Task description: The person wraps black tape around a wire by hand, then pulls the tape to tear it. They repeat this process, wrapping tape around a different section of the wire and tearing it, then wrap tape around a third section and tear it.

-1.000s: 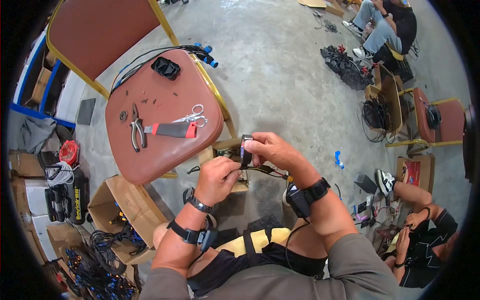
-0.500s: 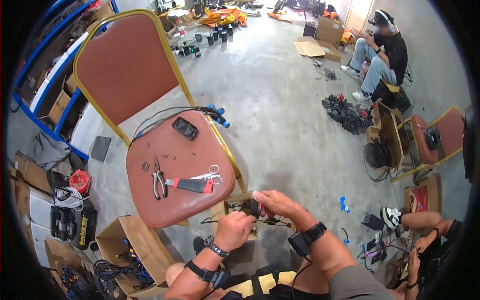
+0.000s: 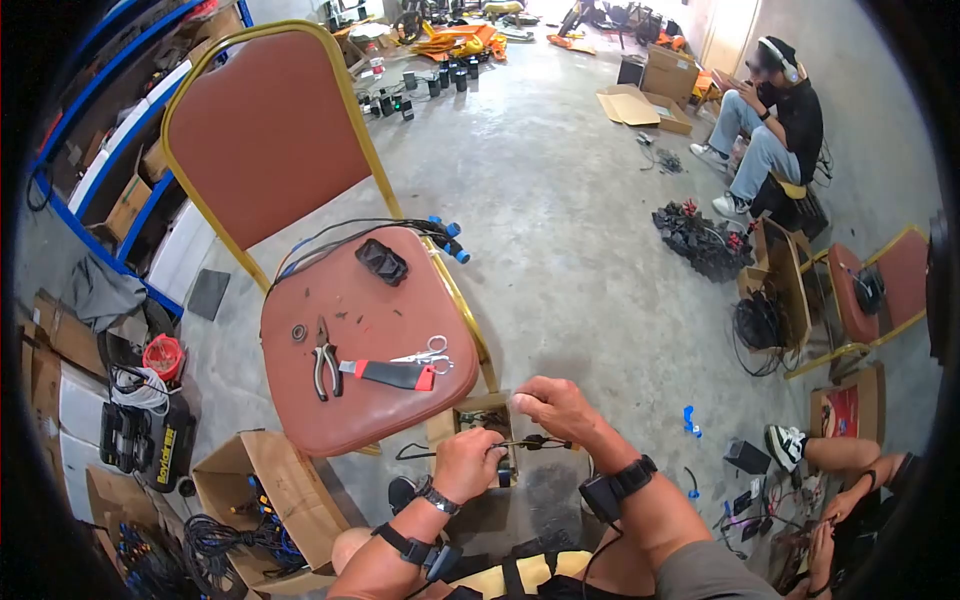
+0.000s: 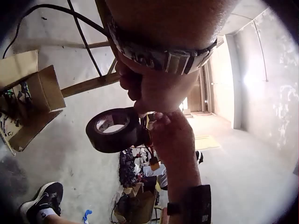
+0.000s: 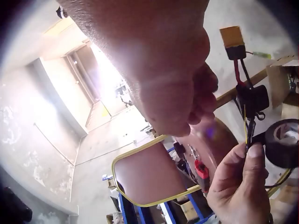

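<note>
My left hand [image 3: 466, 465] pinches a thin cable between thumb and fingertip. In the right wrist view that cable runs up to a black block [image 5: 252, 99] with red and black leads and a yellow-orange connector [image 5: 232, 36]. A roll of black electrical tape [image 5: 276, 154] dangles beside the left thumb, joined to the cable by a short strip. My right hand [image 3: 560, 410] is lifted just past the cable, fingers curled, with no object showing in them. Across from my hands, a red chair seat [image 3: 300, 400] bears pliers [image 3: 325, 370], a utility knife [image 3: 395, 374] and scissors [image 3: 436, 352].
A small carton [image 3: 443, 428] stands on the floor beneath my hands. Left of it is a larger box [image 3: 270, 480] with cables. Also on the seat are a black tray [image 3: 383, 262] and a cable bundle [image 3: 350, 228]. Two people sit at the right.
My right hand has let go of the tape roll and moved slightly away from the cable. The left hand keeps its pinch. The head view has tilted up, showing more floor ahead.
</note>
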### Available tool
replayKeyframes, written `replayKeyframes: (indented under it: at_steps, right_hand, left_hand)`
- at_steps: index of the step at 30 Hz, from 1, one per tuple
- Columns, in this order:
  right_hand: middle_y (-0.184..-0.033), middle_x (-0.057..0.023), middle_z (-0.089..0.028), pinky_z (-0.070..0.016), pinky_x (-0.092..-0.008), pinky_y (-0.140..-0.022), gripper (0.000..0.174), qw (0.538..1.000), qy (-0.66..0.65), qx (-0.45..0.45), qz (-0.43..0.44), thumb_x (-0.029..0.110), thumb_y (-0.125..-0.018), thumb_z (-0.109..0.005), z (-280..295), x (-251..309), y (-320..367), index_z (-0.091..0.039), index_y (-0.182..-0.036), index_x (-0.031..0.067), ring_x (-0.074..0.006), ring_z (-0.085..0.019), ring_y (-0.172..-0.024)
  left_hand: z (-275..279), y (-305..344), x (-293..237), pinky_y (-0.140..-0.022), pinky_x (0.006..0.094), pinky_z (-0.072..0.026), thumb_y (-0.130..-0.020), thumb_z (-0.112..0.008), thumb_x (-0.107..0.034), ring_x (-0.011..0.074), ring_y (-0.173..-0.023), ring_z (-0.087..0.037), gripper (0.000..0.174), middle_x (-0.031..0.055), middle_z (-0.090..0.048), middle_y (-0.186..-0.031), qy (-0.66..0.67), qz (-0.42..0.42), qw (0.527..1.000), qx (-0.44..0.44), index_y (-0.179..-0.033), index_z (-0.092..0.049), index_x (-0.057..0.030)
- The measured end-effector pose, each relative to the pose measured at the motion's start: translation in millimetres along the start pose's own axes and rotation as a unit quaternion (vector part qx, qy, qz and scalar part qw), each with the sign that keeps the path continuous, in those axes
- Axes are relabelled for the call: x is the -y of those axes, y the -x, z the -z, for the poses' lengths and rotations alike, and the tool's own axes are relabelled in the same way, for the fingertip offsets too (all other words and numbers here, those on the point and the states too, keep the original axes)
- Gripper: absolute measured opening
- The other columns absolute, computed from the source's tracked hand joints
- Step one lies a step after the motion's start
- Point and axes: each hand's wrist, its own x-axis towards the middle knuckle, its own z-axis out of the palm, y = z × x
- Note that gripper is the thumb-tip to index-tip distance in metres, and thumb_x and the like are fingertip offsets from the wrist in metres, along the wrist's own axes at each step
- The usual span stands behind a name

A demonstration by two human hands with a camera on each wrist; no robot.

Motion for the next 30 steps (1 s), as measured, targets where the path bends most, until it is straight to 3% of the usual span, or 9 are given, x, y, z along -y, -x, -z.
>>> replayKeyframes:
  at_steps: [7,10,13,14,16,19,24,27,30]
  right_hand:
    - [-0.074,-0.0103,-0.069,-0.0526,-0.0319,-0.067,0.024,0.996,-0.011,0.088,0.013,0.026,-0.092,-0.068,5.4,31.6,21.0,-0.072,-0.094,0.0018,-0.0145,-0.066,-0.069]
    - [-0.073,-0.0118,-0.070,-0.0532,-0.0337,-0.066,0.025,0.986,0.001,0.162,0.044,0.026,-0.092,-0.068,-1.2,22.5,24.2,-0.073,-0.092,0.0018,-0.0175,-0.067,-0.068]
    - [-0.102,-0.0187,-0.069,-0.0525,-0.0419,-0.082,0.030,0.980,0.138,0.117,0.085,0.026,-0.095,-0.063,-11.5,7.5,23.5,-0.067,-0.116,0.0043,-0.0315,-0.068,-0.095]
    - [-0.102,-0.0187,-0.069,-0.0525,-0.0419,-0.082,0.030,0.980,0.138,0.117,0.085,0.026,-0.095,-0.063,-13.0,7.3,22.0,-0.067,-0.116,0.0043,-0.0315,-0.068,-0.095]
    - [-0.120,-0.0229,-0.062,-0.0477,-0.0434,-0.095,0.042,0.964,0.188,0.180,0.057,0.026,-0.096,-0.060,-16.3,9.0,18.6,-0.056,-0.132,0.0046,-0.0357,-0.060,-0.116]
    - [-0.127,-0.0252,-0.057,-0.0438,-0.0435,-0.102,0.050,0.977,0.074,0.177,0.092,0.027,-0.097,-0.060,-23.9,6.7,18.3,-0.048,-0.139,0.0031,-0.0383,-0.054,-0.125]
    - [-0.133,-0.0164,-0.058,-0.0427,-0.0386,-0.105,0.054,0.972,-0.076,0.210,0.071,0.019,-0.096,-0.064,-28.5,-15.8,10.3,-0.045,-0.144,0.0036,-0.0263,-0.054,-0.127]
    - [-0.129,-0.0110,-0.061,-0.0441,-0.0355,-0.104,0.053,0.965,-0.122,0.214,0.090,0.017,-0.094,-0.066,-26.5,-14.9,8.4,-0.047,-0.142,0.0036,-0.0200,-0.056,-0.121]
    - [-0.118,-0.0087,-0.066,-0.0472,-0.0340,-0.099,0.043,0.959,-0.167,0.226,0.028,0.018,-0.093,-0.067,-22.4,-6.7,8.6,-0.057,-0.132,0.0031,-0.0162,-0.060,-0.113]
  left_hand:
    - [-4.4,-0.5,13.1,-0.067,0.0375,-0.0530,-0.083,-0.072,-0.015,0.0287,-0.073,-0.069,0.015,0.0136,-0.071,-0.083,0.127,0.130,0.983,-0.040,-0.092,-0.071,-0.0041]
    - [-3.3,-3.5,17.7,-0.059,0.0294,-0.0503,-0.086,-0.072,-0.009,0.0118,-0.061,-0.063,0.013,0.0071,-0.069,-0.070,0.198,0.204,0.954,-0.090,-0.094,-0.070,0.0008]
    - [0.7,-6.4,14.6,-0.058,0.0264,-0.0498,-0.088,-0.071,-0.005,0.0087,-0.062,-0.061,0.011,0.0033,-0.069,-0.072,0.305,0.212,0.922,-0.113,-0.095,-0.070,0.0027]
    - [-1.2,-5.6,18.2,-0.056,0.0226,-0.0472,-0.090,-0.069,-0.004,0.0044,-0.062,-0.058,0.009,0.0013,-0.068,-0.073,0.330,0.212,0.913,-0.109,-0.095,-0.069,0.0032]
    - [1.5,-4.3,17.6,-0.054,0.0216,-0.0455,-0.091,-0.069,-0.005,0.0039,-0.061,-0.057,0.010,0.0017,-0.068,-0.074,0.376,0.217,0.897,-0.078,-0.097,-0.069,0.0021]
    - [3.8,-3.3,18.1,-0.052,0.0197,-0.0420,-0.092,-0.068,-0.006,0.0029,-0.060,-0.054,0.011,0.0019,-0.069,-0.078,0.474,0.212,0.854,-0.025,-0.102,-0.068,0.0002]
    - [12.7,-1.1,23.6,-0.050,0.0187,-0.0392,-0.093,-0.067,-0.007,0.0032,-0.058,-0.052,0.015,0.0009,-0.068,-0.082,0.544,0.185,0.818,0.027,-0.107,-0.066,-0.0011]
    - [10.3,-0.1,26.7,-0.050,0.0189,-0.0389,-0.093,-0.068,-0.007,0.0028,-0.057,-0.051,0.015,0.0002,-0.068,-0.081,0.552,0.193,0.811,0.033,-0.106,-0.067,-0.0006]
    - [11.8,-1.9,25.7,-0.050,0.0188,-0.0388,-0.092,-0.069,-0.008,0.0027,-0.057,-0.050,0.017,-0.0009,-0.067,-0.080,0.550,0.187,0.812,0.044,-0.107,-0.068,-0.0003]
